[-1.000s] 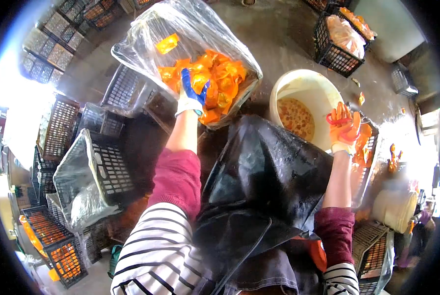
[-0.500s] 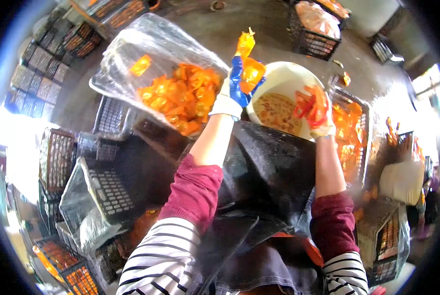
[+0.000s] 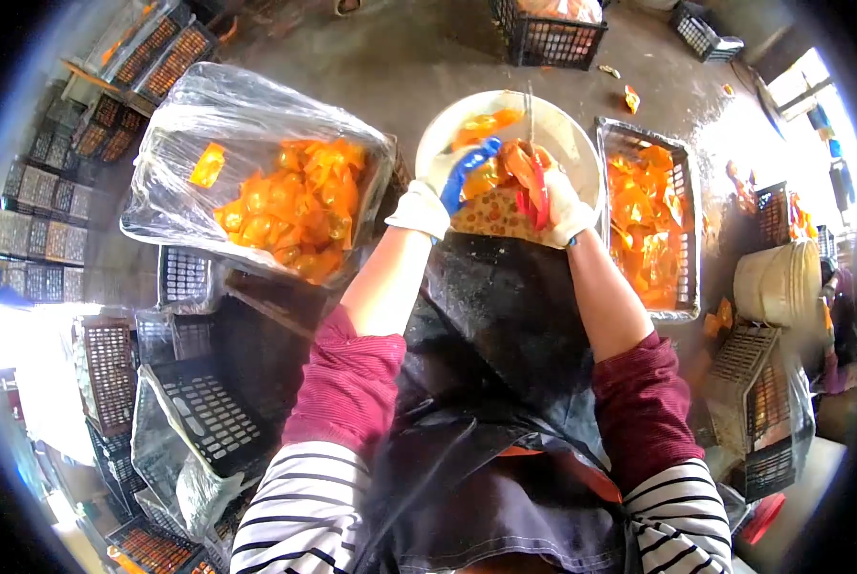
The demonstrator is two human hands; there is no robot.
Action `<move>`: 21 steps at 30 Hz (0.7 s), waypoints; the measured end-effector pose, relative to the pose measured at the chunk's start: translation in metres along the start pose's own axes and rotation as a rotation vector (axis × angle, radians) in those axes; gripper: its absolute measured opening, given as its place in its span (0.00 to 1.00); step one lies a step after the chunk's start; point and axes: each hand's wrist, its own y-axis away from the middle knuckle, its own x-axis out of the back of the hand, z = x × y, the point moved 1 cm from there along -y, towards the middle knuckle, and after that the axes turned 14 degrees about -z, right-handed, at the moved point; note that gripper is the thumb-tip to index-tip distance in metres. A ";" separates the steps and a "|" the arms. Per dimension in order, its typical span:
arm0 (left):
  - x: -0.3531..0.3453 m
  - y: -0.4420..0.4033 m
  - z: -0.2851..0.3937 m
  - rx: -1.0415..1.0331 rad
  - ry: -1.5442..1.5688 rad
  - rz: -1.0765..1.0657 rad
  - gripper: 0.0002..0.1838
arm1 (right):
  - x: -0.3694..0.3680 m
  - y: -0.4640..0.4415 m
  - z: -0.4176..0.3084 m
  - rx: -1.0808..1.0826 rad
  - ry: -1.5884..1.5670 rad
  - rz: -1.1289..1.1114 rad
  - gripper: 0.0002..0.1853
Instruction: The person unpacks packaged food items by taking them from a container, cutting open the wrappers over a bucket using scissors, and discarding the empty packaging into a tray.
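Both hands are over a round white bucket with small pieces in liquid at its bottom. My left hand, in a white glove with blue fingers, is wrapped round an orange piece. Close beside it my right hand, gloved in white with red-orange fingers, is curled; what lies inside it is hard to make out. Another orange piece shows above my left hand. To the left, a plastic-lined crate holds a heap of orange pieces.
A black crate of orange pieces stands right of the bucket. A dark crate is beyond it. Stacked crates line the left; a lidded white bucket is at the right. A black apron covers my lap.
My left hand has carried orange pieces from the lined crate to the bucket. My right hand has come in from the bucket's right side, and the hands are now close together. The view has shifted.
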 end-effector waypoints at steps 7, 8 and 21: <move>0.063 -0.016 -0.024 -0.638 -0.131 0.009 0.14 | -0.003 0.012 -0.004 0.000 0.001 0.098 0.15; 0.065 -0.012 -0.020 -0.659 -0.152 0.022 0.14 | -0.003 0.012 -0.003 -0.012 0.012 0.094 0.15; 0.035 0.002 0.014 -0.570 0.577 0.072 0.26 | -0.003 0.005 0.021 -0.065 0.788 -0.215 0.19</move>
